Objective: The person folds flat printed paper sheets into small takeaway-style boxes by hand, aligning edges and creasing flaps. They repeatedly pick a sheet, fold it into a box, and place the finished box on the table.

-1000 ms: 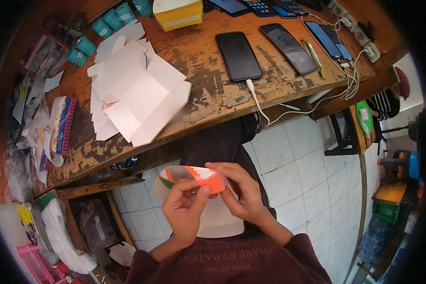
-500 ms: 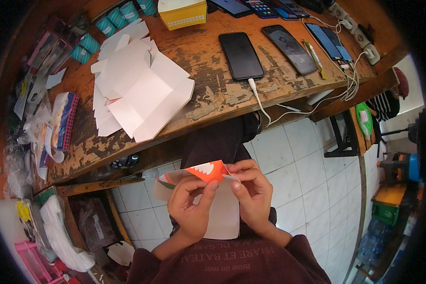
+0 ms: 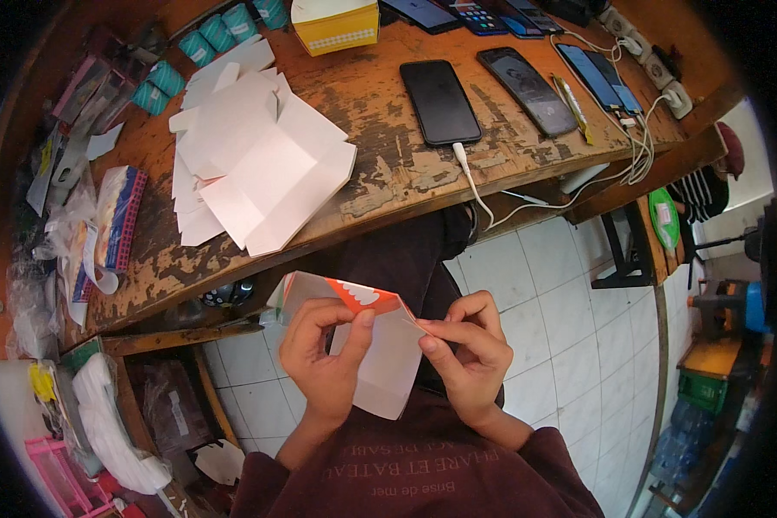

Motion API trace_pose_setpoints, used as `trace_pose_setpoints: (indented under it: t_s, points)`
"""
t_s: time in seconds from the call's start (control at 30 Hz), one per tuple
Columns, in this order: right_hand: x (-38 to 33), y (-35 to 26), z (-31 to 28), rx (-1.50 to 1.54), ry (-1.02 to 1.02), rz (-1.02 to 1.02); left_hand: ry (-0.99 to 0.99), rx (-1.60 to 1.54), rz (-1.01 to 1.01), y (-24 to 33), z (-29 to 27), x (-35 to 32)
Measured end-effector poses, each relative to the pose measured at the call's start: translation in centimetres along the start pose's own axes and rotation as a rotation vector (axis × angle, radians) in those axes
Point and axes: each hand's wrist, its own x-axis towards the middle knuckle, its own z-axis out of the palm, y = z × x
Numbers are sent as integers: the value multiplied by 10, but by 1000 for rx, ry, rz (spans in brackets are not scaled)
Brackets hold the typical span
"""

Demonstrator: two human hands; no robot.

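Observation:
A paper food box (image 3: 390, 354), white inside with an orange printed outer side, is held up over my lap, partly folded. My left hand (image 3: 326, 350) pinches its orange side panel between thumb and fingers. My right hand (image 3: 468, 350) grips a corner flap at the box's right end, thumb and forefinger closed on it. On the wooden table ahead lies a loose pile of flat white box blanks (image 3: 263, 164). A yellow paper box (image 3: 335, 28), folded up, stands at the table's back.
Several phones lie at the right, among them a black phone (image 3: 440, 102) on a white charging cable (image 3: 470, 177). Teal rolls (image 3: 218, 34) line the back left. A tissue pack (image 3: 116, 220) and plastic bags sit at the left. The table's front edge (image 3: 363, 226) runs beyond my hands.
Both hands have shifted slightly apart, the left one to the left. The box has tilted, its right end now lower, and more of its white inside shows.

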Motion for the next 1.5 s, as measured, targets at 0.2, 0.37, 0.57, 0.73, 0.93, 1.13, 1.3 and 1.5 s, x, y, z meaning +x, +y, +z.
trace_pose_setpoints:
  t_s: [0.2,0.37,0.57,0.73,0.93,1.13,1.3,1.5]
  points:
    - [-2,-6,9,264,45,150,-31,-67,30,6,10,-15]
    - [-2,-9,13,357,139,151,-115,-323,-203,10,7,-16]
    - [-5,-13,16,234,112,91,-117,-408,-257,13,9,-18]
    - [-5,-13,16,117,99,8,-72,-378,-133,9,7,-27]
    - [-1,-7,18,50,43,-62,-16,-306,-79,2,4,-34]
    - [2,-6,22,15,3,-70,-21,-324,-42,-4,7,-36]
    - [0,14,21,-258,56,-233,-141,-212,-46,-2,9,-34]
    - [9,37,26,-402,24,-222,-385,-237,-151,-5,12,-15]
